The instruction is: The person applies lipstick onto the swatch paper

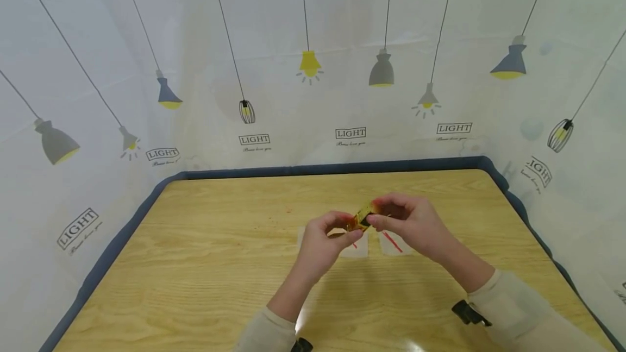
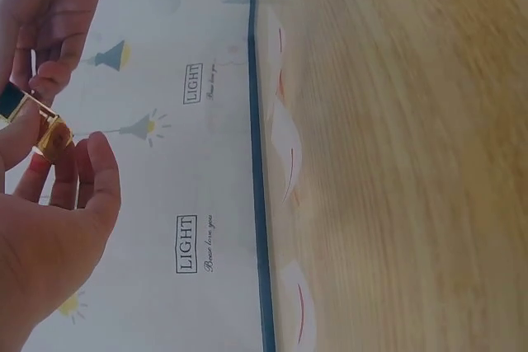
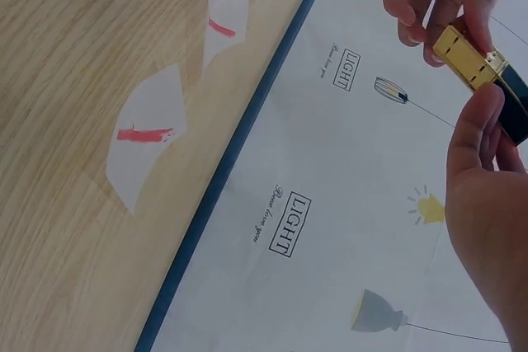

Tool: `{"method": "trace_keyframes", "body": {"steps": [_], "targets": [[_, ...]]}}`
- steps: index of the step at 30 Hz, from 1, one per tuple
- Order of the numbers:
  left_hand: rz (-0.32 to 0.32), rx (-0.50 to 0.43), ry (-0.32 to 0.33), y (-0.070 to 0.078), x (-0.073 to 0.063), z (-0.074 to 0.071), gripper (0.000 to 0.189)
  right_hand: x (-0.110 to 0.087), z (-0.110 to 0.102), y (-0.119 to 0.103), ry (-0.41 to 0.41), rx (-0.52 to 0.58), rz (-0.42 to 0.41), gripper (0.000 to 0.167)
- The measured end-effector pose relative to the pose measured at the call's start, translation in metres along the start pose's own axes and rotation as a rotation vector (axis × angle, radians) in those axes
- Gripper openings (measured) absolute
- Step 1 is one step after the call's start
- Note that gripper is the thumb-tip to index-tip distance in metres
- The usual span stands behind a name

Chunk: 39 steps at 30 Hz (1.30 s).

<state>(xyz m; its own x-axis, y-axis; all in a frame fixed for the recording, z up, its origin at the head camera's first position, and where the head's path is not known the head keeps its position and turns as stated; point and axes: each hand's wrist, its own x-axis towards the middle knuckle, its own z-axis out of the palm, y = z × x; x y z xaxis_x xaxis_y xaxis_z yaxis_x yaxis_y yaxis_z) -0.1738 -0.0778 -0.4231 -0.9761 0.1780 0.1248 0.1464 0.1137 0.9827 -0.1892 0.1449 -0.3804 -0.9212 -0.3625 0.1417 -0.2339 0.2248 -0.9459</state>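
Above the table, both hands meet on a gold and black square-sided tube, apparently a lipstick (image 1: 363, 216). My left hand (image 1: 319, 243) pinches one gold end between thumb and fingers. My right hand (image 1: 418, 224) grips the other part, thumb against the black face. In the right wrist view the gold section of the lipstick (image 3: 466, 59) has small slots, with the black section beyond a gold band. Red stains show on some fingertips. Below the hands lie white paper pieces, one (image 1: 395, 244) with a red stroke; another paper piece (image 3: 148, 125) bears a thick red smear.
The wooden table (image 1: 205, 265) has a dark blue padded edge (image 1: 337, 168) along the back and sides. Behind it hangs a white curtain (image 1: 274, 26) printed with lamps. Small reddish specks mark the tabletop left of the papers. Black straps (image 1: 469, 313) sit at the sleeves.
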Motion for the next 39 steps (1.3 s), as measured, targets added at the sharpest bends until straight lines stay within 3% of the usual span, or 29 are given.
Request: {"method": "trace_keyframes", "body": {"steps": [6,14,19,23,28,34,39], "targets": [[-0.009,0.026,-0.027,-0.001,0.000,0.007,0.026,-0.002,0.001,0.008,-0.044,-0.024,-0.027,0.033],[-0.040,-0.002,-0.041,-0.005,-0.001,0.012,0.025,-0.003,-0.001,0.021,-0.098,-0.051,0.021,0.031],[-0.038,0.031,-0.052,-0.007,0.000,0.009,0.029,-0.001,-0.014,0.027,-0.072,-0.116,0.024,0.032],[-0.034,0.044,-0.030,-0.010,-0.001,0.004,0.028,-0.003,-0.034,0.038,-0.027,-0.169,0.056,0.045],[-0.039,0.074,-0.030,-0.014,-0.004,0.001,0.026,-0.008,-0.067,0.062,0.020,-0.312,0.119,0.060],[-0.030,0.131,-0.058,-0.011,-0.009,-0.001,0.026,-0.010,-0.095,0.087,0.070,-0.572,0.108,0.060],[-0.031,0.146,-0.078,-0.011,-0.012,-0.001,0.026,-0.009,-0.103,0.101,0.049,-0.625,0.101,0.056]]}}
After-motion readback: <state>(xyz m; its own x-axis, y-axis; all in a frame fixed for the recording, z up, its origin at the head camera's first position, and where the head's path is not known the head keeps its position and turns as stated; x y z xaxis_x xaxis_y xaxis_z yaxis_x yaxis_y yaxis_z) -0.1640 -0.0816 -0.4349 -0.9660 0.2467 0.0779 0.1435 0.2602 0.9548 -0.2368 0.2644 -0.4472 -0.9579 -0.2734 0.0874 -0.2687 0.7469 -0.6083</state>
